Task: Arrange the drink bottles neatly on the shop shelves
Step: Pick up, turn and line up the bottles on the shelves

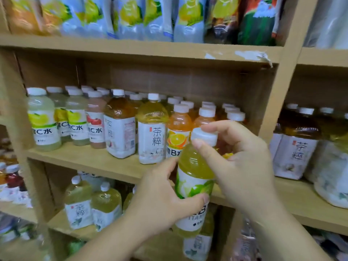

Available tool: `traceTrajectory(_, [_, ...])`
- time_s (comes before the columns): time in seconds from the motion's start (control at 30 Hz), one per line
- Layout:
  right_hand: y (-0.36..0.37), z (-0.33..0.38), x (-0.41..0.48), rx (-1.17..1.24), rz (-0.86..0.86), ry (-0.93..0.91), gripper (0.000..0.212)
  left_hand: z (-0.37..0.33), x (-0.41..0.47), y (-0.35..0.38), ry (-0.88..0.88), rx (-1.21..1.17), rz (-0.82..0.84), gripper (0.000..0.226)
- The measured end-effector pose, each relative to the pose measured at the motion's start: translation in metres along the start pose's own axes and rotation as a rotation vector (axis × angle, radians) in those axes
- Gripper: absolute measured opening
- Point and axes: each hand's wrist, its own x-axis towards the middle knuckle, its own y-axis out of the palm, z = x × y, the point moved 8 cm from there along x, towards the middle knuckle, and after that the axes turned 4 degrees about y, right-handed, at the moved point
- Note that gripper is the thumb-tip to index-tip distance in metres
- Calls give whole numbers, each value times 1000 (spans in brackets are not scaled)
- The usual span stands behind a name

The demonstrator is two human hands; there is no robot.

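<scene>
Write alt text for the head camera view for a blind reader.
A person's left hand grips the label of a yellow-green drink bottle while the right hand pinches its white cap, in front of a wooden shelf. Rows of white-capped bottles stand on that shelf.

We see the green drink bottle (195, 166) in clear, glossy plastic that catches the light. Its white cap (204, 135) is smooth, matt plastic, and its label (194, 185) looks slick. The shelf board (94, 161) behind it looks like matt tan wood. Above that, the upper board (131, 48) has a scuffed, peeling front edge and carries pouches (130, 17) of shiny film.
</scene>
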Motion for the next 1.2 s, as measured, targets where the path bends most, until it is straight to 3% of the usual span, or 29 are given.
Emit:
traceTrajectory(0.27, [131,33,30,-77,208,73,26,66,6,-122,-21,68,-72,38])
traceTrajectory(0.37, [146,40,61,-143,160,86,30,90,14,-165,-50,71,-147,49])
traceTrajectory(0.5, [153,44,124,-530,79,26,43,111,25,-205,-71,83,-238,46])
traceTrajectory(0.6, [176,20,153,-899,261,151,55,124,32,-218,-103,93,-277,37])
traceTrajectory(0.7, [196,-3,158,-1111,411,237,53,132,39,-220,-118,98,-283,36])
traceTrajectory(0.83, [201,-4,164,-1083,377,209,46,136,51,-217,-102,128,-262,37])
traceTrajectory(1.07, [203,14,153,-808,337,110,47,144,62,-211,-109,158,-263,40])
traceTrajectory(1.2, [198,26,140,-714,257,51,34,141,62,-211,-95,175,-259,36])
